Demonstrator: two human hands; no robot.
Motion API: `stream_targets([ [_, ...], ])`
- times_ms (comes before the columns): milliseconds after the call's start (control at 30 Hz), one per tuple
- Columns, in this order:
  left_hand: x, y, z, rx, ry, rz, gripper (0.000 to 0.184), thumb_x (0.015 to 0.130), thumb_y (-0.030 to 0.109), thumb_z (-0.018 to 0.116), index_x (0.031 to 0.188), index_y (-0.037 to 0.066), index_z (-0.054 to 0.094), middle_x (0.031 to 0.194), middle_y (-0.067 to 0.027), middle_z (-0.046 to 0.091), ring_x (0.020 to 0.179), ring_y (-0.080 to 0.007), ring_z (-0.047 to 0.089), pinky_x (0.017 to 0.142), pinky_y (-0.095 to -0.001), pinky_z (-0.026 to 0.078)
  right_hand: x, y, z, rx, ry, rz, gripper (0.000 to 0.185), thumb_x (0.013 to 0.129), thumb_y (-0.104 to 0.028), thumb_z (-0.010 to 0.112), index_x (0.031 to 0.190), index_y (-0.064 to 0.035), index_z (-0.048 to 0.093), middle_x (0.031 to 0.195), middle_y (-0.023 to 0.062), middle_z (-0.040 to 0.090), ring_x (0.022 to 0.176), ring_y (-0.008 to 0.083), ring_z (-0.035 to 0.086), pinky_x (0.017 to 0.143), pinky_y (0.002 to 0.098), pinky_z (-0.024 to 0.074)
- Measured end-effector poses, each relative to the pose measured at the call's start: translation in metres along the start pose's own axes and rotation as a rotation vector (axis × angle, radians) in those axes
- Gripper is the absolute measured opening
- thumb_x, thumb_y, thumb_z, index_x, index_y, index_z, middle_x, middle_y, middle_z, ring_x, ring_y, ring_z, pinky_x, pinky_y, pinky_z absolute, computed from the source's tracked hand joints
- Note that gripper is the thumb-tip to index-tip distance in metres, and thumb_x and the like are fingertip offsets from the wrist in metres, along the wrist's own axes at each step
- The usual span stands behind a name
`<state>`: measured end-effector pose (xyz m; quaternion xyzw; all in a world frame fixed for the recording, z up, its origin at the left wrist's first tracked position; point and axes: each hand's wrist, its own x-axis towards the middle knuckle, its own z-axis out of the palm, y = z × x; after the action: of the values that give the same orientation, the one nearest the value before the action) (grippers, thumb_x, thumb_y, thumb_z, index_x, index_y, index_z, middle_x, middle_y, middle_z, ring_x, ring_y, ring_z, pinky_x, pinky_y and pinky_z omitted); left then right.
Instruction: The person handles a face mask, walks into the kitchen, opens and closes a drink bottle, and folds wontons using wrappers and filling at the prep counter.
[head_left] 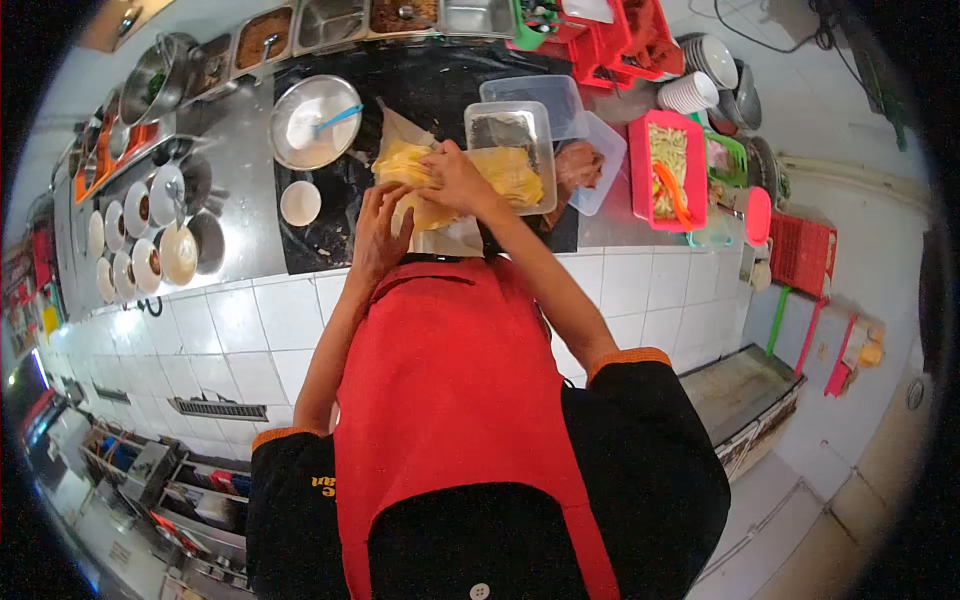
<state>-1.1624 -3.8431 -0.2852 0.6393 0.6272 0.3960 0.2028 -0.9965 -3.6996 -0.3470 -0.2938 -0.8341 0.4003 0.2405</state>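
Yellow sheets [403, 160] lie in a stack on pale paper [400, 125] on the black counter covering. My right hand [457, 180] reaches over the stack, its fingers bent onto the yellow sheets; what they pinch, if anything, is too small to tell. My left hand [382, 232] is at the stack's lower left edge, fingers apart. Just right of my right hand, a clear plastic container [545, 130] holds more yellow sheets [508, 175]. To the left are a metal bowl [283, 125] of white stuff with a blue utensil [338, 118] and a small white cup [300, 203].
A pink tray [640, 180] of pale strips and orange tongs [673, 195] stands on the right, beside clear containers with reddish-brown food [578, 165]. Several small bowls [147, 262] are at the left. Metal food trays [330, 18] line the back; stacked white bowls [690, 92] stand back right.
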Motion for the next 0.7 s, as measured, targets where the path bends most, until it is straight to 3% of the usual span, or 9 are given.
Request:
stream_targets([
  [67,0.004,-0.012,0.011,0.14,-0.077,0.076,0.051,0.084,0.001,0.071,0.133,0.009,0.058,0.139,-0.0149,0.055,0.123,-0.0381,0.055,0.103,-0.0476,0.047,-0.003,-0.021,-0.005,-0.285,0.05,0.117,0.061,0.073,-0.034,0.088,0.121,-0.0019,0.07,0.115,0.0236,0.068,0.111,0.0381,0.064,0.102,0.0439,0.0498],
  [200,0.004,-0.019,0.016,0.065,-0.157,0.02,0.051,0.085,0.001,0.069,0.134,0.008,0.058,0.139,-0.0153,0.057,0.125,-0.0387,0.054,0.106,-0.0473,0.044,-0.019,-0.001,-0.03,-0.062,0.038,0.108,0.052,0.075,-0.03,0.086,0.118,-0.0027,0.072,0.112,0.0231,0.068,0.11,0.0375,0.065,0.1,0.0454,0.0506],
  [267,0.002,-0.023,0.013,0.031,-0.134,-0.004,0.049,0.086,0.0,0.068,0.134,0.008,0.059,0.139,-0.0155,0.057,0.127,-0.0389,0.054,0.108,-0.0468,0.044,-0.039,0.031,-0.052,-0.107,0.209,0.194,0.045,0.076,-0.024,0.083,0.115,-0.0031,0.072,0.107,0.0226,0.068,0.108,0.0389,0.065,0.097,0.0473,0.0512],
  [367,-0.001,-0.021,0.005,-0.018,-0.1,-0.05,0.046,0.088,0.0,0.068,0.133,0.008,0.061,0.138,-0.0155,0.059,0.129,-0.0382,0.054,0.11,-0.0456,0.044,-0.079,0.066,-0.087,-0.222,0.079,0.354,0.05,0.07,-0.024,0.088,0.112,-0.0036,0.072,0.104,0.0185,0.071,0.101,0.0356,0.067,0.092,0.0428,0.0534],
  [433,-0.003,-0.02,0.001,-0.037,-0.096,-0.071,0.043,0.089,0.0,0.067,0.131,0.007,0.062,0.137,-0.0154,0.06,0.129,-0.0374,0.055,0.11,-0.0449,0.044,-0.093,0.06,-0.092,-0.425,-0.071,0.627,0.045,0.068,-0.019,0.088,0.108,-0.0036,0.071,0.106,0.0176,0.069,0.106,0.0382,0.064,0.095,0.0441,0.052],
  [567,0.001,-0.016,-0.002,-0.073,-0.104,-0.089,0.04,0.09,-0.001,0.067,0.128,0.006,0.063,0.135,-0.0148,0.061,0.127,-0.0365,0.057,0.109,-0.044,0.046,-0.099,0.044,-0.078,-0.552,-0.011,0.485,0.044,0.067,-0.018,0.086,0.107,-0.0052,0.071,0.11,0.0161,0.065,0.11,0.0389,0.061,0.099,0.0465,0.0496],
  [700,-0.001,-0.012,0.001,-0.08,-0.106,-0.094,0.039,0.09,0.0,0.068,0.128,0.006,0.062,0.134,-0.0147,0.062,0.126,-0.0364,0.059,0.108,-0.0438,0.047,-0.086,0.05,-0.073,-0.609,-0.134,0.226,0.048,0.065,-0.015,0.084,0.11,-0.0071,0.07,0.114,0.0152,0.061,0.111,0.0376,0.059,0.099,0.0482,0.0487],
])
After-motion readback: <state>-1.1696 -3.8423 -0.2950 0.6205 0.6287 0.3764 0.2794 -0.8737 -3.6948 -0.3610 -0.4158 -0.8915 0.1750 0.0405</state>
